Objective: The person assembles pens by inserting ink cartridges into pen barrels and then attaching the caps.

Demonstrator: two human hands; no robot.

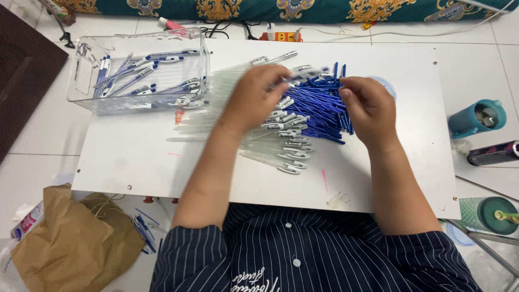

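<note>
White floor tiles surround a low white surface (130, 162) set before a seated person in a dark striped shirt, with a patterned teal cushion (303, 8) along the far edge and a power strip (281, 36) beside it. On the surface lie two heaps: clear pen barrels (270, 151) with clips, fanned out under and left of the arms, and a dense pile of blue refills (319, 108) between the hands. The left hand (254, 97) is raised over the barrels, its fingers pinched around a barrel with something blue at its tip, blurred by motion, so the exact grip is hard to read. The right hand (370, 105) rests at the right side of the blue pile, fingers curled inward close to the blurred piece; whether they grasp a refill I cannot tell.

At the far left corner stands a clear plastic bin (86, 75) holding a modest layer of assembled pens (140, 75), blue inside clear bodies. Judging by that, some pens look finished, while the larger share of barrels and refills lies loose on the surface, so most of the work seems to remain.

Off the surface: a brown paper bag (70, 238) with a few blue pieces beside it at lower left, a teal cup (478, 116) and a dark can (494, 153) at right
</note>
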